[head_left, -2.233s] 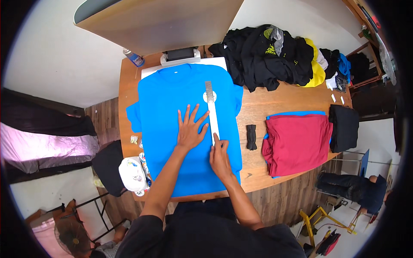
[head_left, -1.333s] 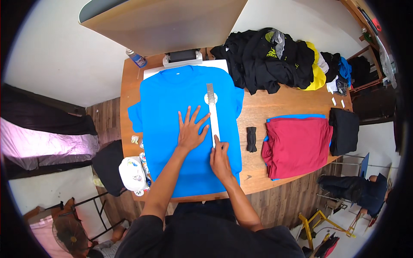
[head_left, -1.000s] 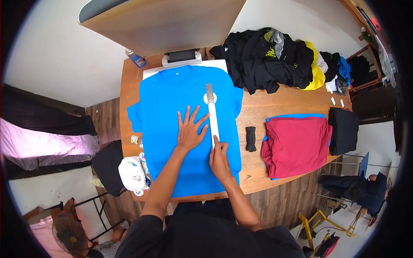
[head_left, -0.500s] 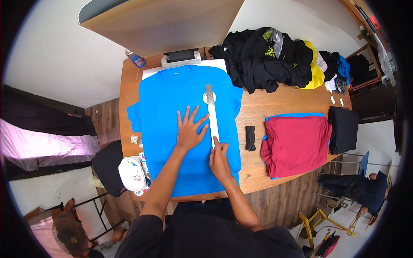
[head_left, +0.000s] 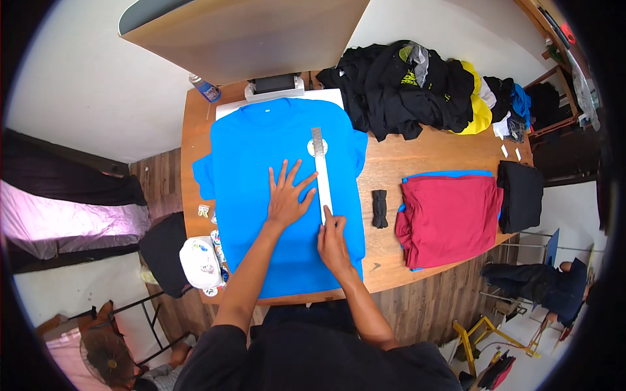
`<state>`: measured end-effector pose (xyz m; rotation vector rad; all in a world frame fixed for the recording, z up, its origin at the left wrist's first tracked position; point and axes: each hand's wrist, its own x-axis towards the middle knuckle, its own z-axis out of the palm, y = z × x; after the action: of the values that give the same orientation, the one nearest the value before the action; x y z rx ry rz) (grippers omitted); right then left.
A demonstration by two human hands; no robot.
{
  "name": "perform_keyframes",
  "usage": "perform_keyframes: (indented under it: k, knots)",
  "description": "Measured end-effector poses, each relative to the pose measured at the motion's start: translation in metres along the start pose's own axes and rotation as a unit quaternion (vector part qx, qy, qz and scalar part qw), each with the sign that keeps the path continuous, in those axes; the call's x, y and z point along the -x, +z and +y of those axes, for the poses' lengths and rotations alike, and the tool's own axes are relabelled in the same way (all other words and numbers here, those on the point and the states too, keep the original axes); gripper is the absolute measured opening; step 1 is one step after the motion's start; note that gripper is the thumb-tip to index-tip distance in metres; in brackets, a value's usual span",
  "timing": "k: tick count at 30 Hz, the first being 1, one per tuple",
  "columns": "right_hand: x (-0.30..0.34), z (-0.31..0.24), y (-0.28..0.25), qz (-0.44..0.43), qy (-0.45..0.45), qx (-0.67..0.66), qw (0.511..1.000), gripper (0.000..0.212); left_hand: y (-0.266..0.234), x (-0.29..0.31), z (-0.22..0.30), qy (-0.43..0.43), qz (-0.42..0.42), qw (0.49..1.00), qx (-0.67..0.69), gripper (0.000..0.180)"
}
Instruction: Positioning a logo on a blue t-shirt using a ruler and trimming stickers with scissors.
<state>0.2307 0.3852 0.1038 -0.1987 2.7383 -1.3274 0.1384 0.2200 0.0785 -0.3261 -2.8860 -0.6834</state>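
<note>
A blue T-shirt (head_left: pixel 251 150) lies spread over a flat board at the table's near edge, its neckline toward the far side. My left hand (head_left: pixel 287 195) rests on its middle with fingers spread, the fingertips close to a metal ruler (head_left: pixel 323 179). Closed around the ruler's near end is my right hand (head_left: pixel 334 241), with the index finger stretched along it. The ruler points away from me, and its far end crosses a round white patch (head_left: pixel 312 148) on the shirt's upper right. Part of that patch is hidden under the ruler.
Right of the shirt lie a black bundle (head_left: pixel 379 209), a folded maroon shirt pile (head_left: pixel 450 218) and folded black cloth (head_left: pixel 520 195). Heaped black garments (head_left: pixel 391 91) fill the back. A white cap (head_left: pixel 201 262) sits at the left edge; a spray can (head_left: pixel 205 88) stands far left.
</note>
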Motion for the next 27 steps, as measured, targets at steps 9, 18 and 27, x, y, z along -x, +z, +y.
perform_keyframes:
  k: [9,18,27]
  knots:
    - [0.0,0.0,-0.002,0.012,-0.012,-0.006,1.0,0.054,-0.001,0.0,0.0,0.001,0.001,1.0,-0.007,0.04]
    - [0.006,0.004,0.004,-0.006,0.013,-0.005,1.0,0.054,-0.001,0.0,0.0,0.001,0.006,1.0,0.003,0.04]
    - [-0.002,-0.005,-0.004,0.012,-0.012,-0.003,1.0,0.054,-0.002,0.0,0.0,0.003,0.006,1.0,-0.006,0.039]
